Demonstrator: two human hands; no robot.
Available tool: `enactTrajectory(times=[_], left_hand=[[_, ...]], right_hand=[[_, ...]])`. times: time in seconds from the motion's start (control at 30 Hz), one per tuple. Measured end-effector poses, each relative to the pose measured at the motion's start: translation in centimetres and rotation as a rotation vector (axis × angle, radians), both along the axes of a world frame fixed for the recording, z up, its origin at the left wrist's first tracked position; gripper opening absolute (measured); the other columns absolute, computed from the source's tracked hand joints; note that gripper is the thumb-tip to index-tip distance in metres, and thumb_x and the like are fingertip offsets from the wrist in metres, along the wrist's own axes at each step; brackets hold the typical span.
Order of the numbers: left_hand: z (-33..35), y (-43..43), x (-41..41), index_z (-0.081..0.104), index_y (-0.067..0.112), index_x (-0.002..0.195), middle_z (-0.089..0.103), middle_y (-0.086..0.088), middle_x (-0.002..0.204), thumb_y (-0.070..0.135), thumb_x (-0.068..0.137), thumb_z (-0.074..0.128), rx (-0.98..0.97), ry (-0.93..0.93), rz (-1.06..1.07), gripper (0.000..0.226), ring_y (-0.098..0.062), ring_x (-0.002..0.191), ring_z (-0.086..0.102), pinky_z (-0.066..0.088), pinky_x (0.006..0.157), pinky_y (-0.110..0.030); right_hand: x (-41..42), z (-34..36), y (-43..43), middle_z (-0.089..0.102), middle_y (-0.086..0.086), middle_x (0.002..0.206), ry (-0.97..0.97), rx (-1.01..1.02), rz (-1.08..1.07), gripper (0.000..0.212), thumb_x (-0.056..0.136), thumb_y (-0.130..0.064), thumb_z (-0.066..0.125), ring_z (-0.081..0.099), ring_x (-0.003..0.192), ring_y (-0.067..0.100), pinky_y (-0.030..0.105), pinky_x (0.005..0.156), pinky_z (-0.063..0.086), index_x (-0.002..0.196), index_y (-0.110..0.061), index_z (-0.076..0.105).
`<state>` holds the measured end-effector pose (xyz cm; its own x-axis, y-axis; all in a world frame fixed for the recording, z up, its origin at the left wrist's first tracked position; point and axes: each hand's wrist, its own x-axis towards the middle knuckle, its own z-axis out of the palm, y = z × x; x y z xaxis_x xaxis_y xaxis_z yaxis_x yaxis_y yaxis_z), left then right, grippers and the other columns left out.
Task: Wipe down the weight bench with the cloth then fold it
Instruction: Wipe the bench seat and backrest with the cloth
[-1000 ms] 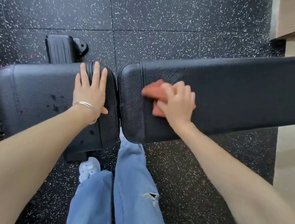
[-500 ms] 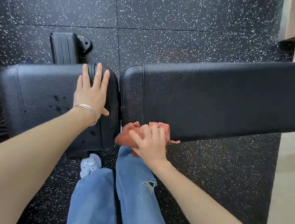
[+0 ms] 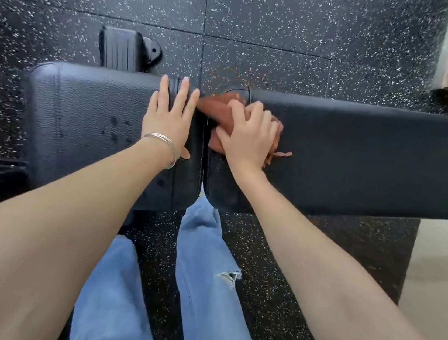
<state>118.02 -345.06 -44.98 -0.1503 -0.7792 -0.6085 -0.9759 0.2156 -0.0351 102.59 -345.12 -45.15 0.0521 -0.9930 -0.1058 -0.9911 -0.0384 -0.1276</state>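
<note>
1. Right now our right hand (image 3: 247,140) presses down with curled fingers on a bunched rust-orange cloth (image 3: 219,107), bearing on it from above rather than pinching it; whether the fingers close around any fold we cannot tell.
2. That cloth sits at the near end of the long black textured vinyl back pad (image 3: 359,158) of the weight bench, spilling over the narrow gap toward the seat, with a frayed strand (image 3: 282,154) trailing out to the right of our wrist.
3. Our left hand (image 3: 171,119) lies flat and spread, fingers apart, on the right edge of the shorter black vinyl seat pad (image 3: 81,124), holding nothing; a thin silver bangle (image 3: 163,145) circles that wrist.
4. Our two hands are just beside each other, with the gap between the pads separating them.
5. Small dark spots (image 3: 114,126) mark the seat pad left of our left hand.
6. Beyond the seat a black ribbed bench foot (image 3: 124,50) rests on the black speckled rubber floor (image 3: 264,19).
7. Below the bench our light blue jeans (image 3: 203,280) show, with a small tear at the right knee.
</note>
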Motion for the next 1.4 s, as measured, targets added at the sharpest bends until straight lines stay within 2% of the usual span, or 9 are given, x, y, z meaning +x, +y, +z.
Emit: enactTrajectory(times=[0.2,0.37,0.5,0.6,0.73,0.87,1.03,1.27,1.4], left_hand=[[0.9,-0.1,1.3,-0.013,0.014,0.149,-0.016,-0.006,0.158,0.06,0.07,0.068,-0.001,0.08,0.019,0.122,-0.036,0.144,-0.011,0.007,0.118,-0.044],[1.4,3.0,3.9,-0.009,0.008,0.149,-0.015,-0.005,0.158,0.054,0.078,0.065,-0.064,0.086,-0.06,0.113,-0.029,0.146,-0.006,0.008,0.117,-0.047],[1.4,4.7,8.6,-0.008,0.009,0.149,-0.012,-0.006,0.158,0.054,0.079,0.064,-0.12,0.068,-0.024,0.11,-0.029,0.146,-0.004,0.008,0.116,-0.048],[1.6,5.1,12.0,-0.006,0.009,0.149,-0.011,-0.008,0.158,0.056,0.078,0.064,-0.085,0.061,0.09,0.111,-0.029,0.146,-0.005,0.008,0.117,-0.048],[1.8,5.2,15.1,-0.005,0.007,0.149,-0.01,-0.014,0.157,0.055,0.074,0.069,-0.053,0.073,0.184,0.116,-0.03,0.145,-0.007,0.006,0.118,-0.046],[1.7,5.4,17.3,-0.003,0.009,0.15,-0.01,-0.011,0.158,0.05,0.068,0.076,-0.033,0.109,0.141,0.121,-0.028,0.145,-0.008,0.007,0.118,-0.046],[1.6,5.5,18.8,-0.005,0.013,0.15,-0.015,-0.004,0.158,0.045,0.064,0.08,-0.015,0.155,0.109,0.126,-0.022,0.146,-0.011,0.008,0.118,-0.045],[1.3,5.7,18.6,-0.009,0.015,0.149,-0.018,-0.002,0.157,0.044,0.066,0.08,-0.027,0.171,0.144,0.126,-0.021,0.145,-0.013,0.009,0.118,-0.043],[1.1,5.8,18.7,-0.009,0.017,0.15,-0.018,0.0,0.157,0.046,0.065,0.08,-0.033,0.177,0.152,0.126,-0.019,0.145,-0.013,0.008,0.118,-0.042]], right_hand=[[-3.3,0.6,14.0,0.055,0.009,0.075,0.023,0.064,0.139,0.041,0.054,-0.028,0.085,0.054,0.067,0.029,0.039,0.058,0.046,0.09,-0.018,0.069],[-3.4,1.4,12.9,0.055,0.011,0.08,0.03,0.154,0.151,0.042,0.057,-0.024,0.083,0.054,0.072,0.031,0.041,0.065,0.044,0.095,-0.015,0.067],[1.4,1.2,5.4,0.052,0.012,0.106,-0.029,0.126,-0.317,0.035,0.081,-0.029,0.064,0.051,0.098,0.034,0.045,0.082,0.04,0.114,-0.018,0.056],[5.3,1.0,-0.7,0.052,0.008,0.115,-0.162,0.073,-0.62,0.033,0.087,-0.037,0.054,0.052,0.107,0.032,0.045,0.091,0.041,0.117,-0.024,0.051],[9.7,0.7,-2.2,0.052,0.007,0.114,-0.176,0.071,-0.412,0.033,0.086,-0.04,0.054,0.054,0.105,0.029,0.042,0.089,0.042,0.116,-0.028,0.052],[11.7,0.8,2.5,0.05,0.008,0.104,-0.147,0.058,-0.152,0.037,0.082,-0.036,0.059,0.05,0.096,0.028,0.038,0.082,0.04,0.116,-0.025,0.055],[10.4,1.4,9.6,0.051,0.012,0.1,-0.065,0.268,0.237,0.04,0.076,-0.035,0.066,0.049,0.092,0.031,0.042,0.078,0.041,0.113,-0.02,0.059],[12.5,0.3,-1.9,0.05,0.008,0.115,-0.052,0.096,-0.159,0.035,0.087,-0.04,0.053,0.048,0.108,0.029,0.042,0.087,0.038,0.118,-0.023,0.052],[16.0,-1.3,-6.3,0.053,0.003,0.118,0.091,0.045,-0.186,0.04,0.086,-0.053,0.048,0.048,0.11,0.027,0.041,0.087,0.036,0.115,-0.026,0.053]])
